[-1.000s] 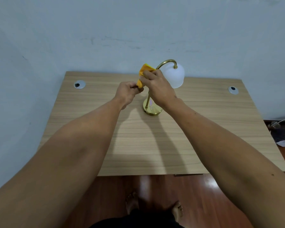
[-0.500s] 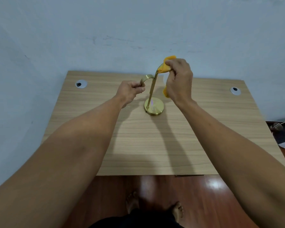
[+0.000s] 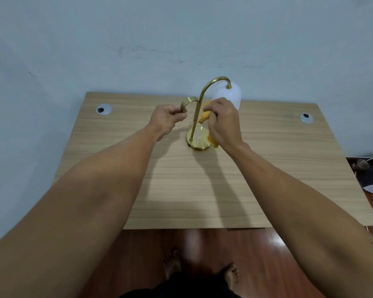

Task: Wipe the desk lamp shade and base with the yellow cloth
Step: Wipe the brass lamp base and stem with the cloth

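My right hand point(image 3: 223, 122) is closed around the bunched yellow cloth point(image 3: 204, 116), pressing it beside the slim polished brass stem point(image 3: 195, 117) of the desk lamp, just above its round, shiny brass base point(image 3: 198, 140); a fold of cloth pokes out under my palm onto that base. My left hand point(image 3: 167, 121) is curled tight on the short curved brass handle point(image 3: 187, 102). The smooth, frosted white bell-shaped shade point(image 3: 230, 96) hangs from the arched neck just behind my right knuckles. The lamp stands on the pale wood-grain desk point(image 3: 267, 168).
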Demonstrator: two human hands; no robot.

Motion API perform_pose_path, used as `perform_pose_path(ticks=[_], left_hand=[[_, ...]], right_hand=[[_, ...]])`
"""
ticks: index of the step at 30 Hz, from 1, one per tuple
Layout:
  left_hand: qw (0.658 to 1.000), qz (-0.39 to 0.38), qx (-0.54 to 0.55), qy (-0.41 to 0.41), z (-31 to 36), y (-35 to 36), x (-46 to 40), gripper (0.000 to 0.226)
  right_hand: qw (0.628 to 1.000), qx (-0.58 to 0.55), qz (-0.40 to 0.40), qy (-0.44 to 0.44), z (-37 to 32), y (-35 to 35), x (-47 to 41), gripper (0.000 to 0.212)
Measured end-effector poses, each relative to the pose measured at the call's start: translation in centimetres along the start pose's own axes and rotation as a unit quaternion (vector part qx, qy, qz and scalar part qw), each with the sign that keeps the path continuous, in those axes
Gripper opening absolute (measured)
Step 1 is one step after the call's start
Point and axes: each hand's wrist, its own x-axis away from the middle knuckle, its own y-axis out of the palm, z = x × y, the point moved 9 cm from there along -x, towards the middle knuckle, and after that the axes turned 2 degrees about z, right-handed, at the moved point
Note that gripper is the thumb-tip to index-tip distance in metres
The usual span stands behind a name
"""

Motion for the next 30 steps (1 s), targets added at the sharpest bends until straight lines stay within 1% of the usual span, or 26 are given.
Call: perform_pose_path(ticks=[2,4,5,7,8,10,11,12,14,17,19,20,22,25,27,30], left_hand=[[1.0,-0.005,-0.006,0.002,-0.1,0.0,-0.1,0.011],[1.0,-0.001,-0.01,0.003,-0.1,-0.1,-0.2,0.011],[1.0,0.001,-0.015,0.006,-0.1,-0.1,-0.3,0.013],[1.0,0.002,-0.022,0.013,0.1,0.0,-0.3,0.015],[0.999,0.004,-0.026,0.018,0.2,0.0,-0.2,0.015],[0.998,0.009,-0.055,0.036,0.6,0.0,-0.3,0.012],[0.996,0.012,-0.075,0.046,0.7,-0.1,-0.4,0.011],[0.994,0.014,-0.092,0.058,1.0,-0.1,-0.5,0.011],[0.991,0.017,-0.112,0.075,1.4,-0.1,-0.5,0.01],[0.988,0.023,-0.125,0.088,1.6,-0.1,-0.4,0.006],[0.986,0.02,-0.136,0.091,1.8,0.0,-0.2,0.007],[0.986,0.019,-0.14,0.092,1.8,0.0,-0.3,0.007],[0.984,0.019,-0.147,0.094,1.8,-0.1,-0.5,0.008],[0.985,0.04,-0.136,0.098,1.8,-0.4,-0.5,0.01],[0.985,0.067,-0.123,0.102,1.6,-0.4,-0.3,0.013],[0.983,0.114,-0.106,0.098,1.1,0.0,0.2,0.018]], right_hand=[[0.997,0.007,0.073,-0.006,0.6,-1.6,1.2,0.031],[0.993,0.011,0.103,-0.051,-0.2,-1.9,0.9,0.034],[0.991,0.019,0.103,-0.077,-0.8,-1.5,0.5,0.037],[0.988,0.053,0.077,-0.121,-1.7,0.1,0.1,0.041],[0.989,0.064,0.051,-0.126,-1.7,1.1,0.1,0.044],[0.994,0.051,-0.013,-0.095,-0.8,3.2,0.4,0.049],[0.995,0.05,-0.034,-0.086,-0.5,3.8,0.7,0.05],[0.994,0.055,-0.038,-0.086,-0.5,4.2,1.0,0.051],[0.994,0.058,-0.02,-0.085,0.4,4.7,1.5,0.047],[0.996,0.025,-0.078,0.027,3.6,6.0,3.2,0.038],[0.992,0.001,-0.085,0.089,5.9,6.0,5.0,0.027],[0.99,-0.008,-0.081,0.118,6.8,5.8,5.7,0.027],[0.98,-0.02,-0.075,0.186,8.7,5.3,6.8,0.036],[0.95,-0.059,-0.049,0.303,11.4,4.2,8.4,0.042],[0.931,-0.081,-0.041,0.354,12.6,3.7,9.2,0.043],[0.909,-0.112,-0.026,0.4,13.7,3.3,10.1,0.042]])
